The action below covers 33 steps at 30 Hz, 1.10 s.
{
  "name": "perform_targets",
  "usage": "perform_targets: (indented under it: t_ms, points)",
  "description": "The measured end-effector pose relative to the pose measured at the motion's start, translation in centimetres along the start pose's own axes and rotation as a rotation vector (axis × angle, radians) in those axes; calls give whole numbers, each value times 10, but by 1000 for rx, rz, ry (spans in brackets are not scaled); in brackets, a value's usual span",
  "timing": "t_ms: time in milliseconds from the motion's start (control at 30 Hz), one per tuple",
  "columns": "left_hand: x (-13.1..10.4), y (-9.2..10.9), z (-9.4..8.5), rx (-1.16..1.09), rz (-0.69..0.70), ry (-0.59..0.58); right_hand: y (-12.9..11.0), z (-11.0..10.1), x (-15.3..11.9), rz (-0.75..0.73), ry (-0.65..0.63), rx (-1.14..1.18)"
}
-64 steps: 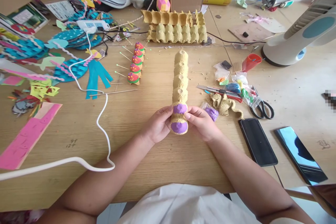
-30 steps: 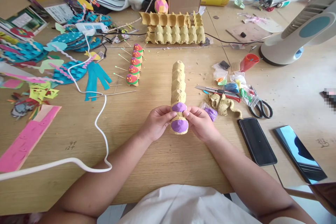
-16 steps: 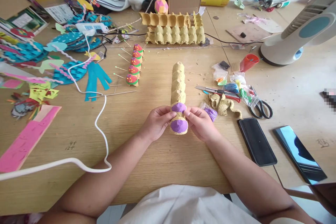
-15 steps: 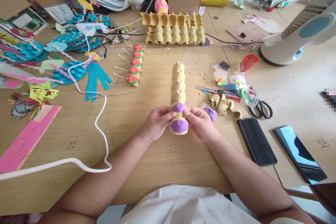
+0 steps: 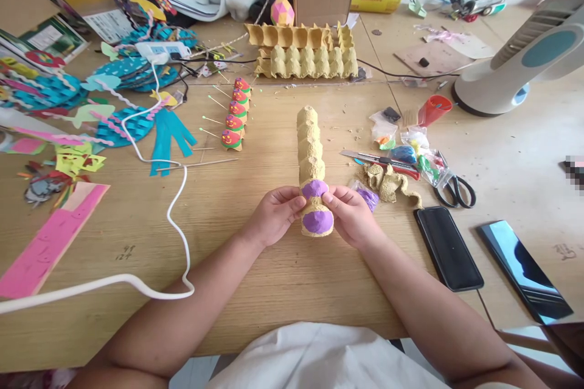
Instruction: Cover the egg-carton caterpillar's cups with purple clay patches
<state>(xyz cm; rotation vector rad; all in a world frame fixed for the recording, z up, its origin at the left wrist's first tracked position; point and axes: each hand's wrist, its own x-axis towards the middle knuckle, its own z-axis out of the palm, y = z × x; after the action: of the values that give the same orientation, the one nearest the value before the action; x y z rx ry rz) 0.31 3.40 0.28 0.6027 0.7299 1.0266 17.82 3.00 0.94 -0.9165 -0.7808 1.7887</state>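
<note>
Between my two hands is a strip of egg carton, a single row of cups pointing away from me. Purple clay covers the top of the nearest cup, and more purple clay caps the second one. My left hand pinches the strip's left side by the second cup. Opposite it, my right hand grips the right side, thumb against the purple cap. Just beyond my right hand lies a small bag of purple clay, partly hidden by the fingers.
A painted carton caterpillar lies ahead to the left. Right of the strip are a utility knife, torn carton scraps, scissors and two phones. Egg cartons stand behind. A white cable crosses the left side.
The strip's near end has swung slightly to the right, tilting it a little. Both hands keep their hold on it. The whole view has shifted slightly.
</note>
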Motion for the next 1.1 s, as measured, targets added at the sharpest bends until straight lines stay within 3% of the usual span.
perform_targets:
  t_ms: [667,933,1100]
  points:
    - [0,-7,-3,176,162,86,7,-4,0,-71,-22,-148]
    - [1,-4,-3,-7,-3,-28,3,-1,1,-42,-22,-50]
    - [2,-5,-2,-98,-51,29,-1,0,-1,10,-42,1]
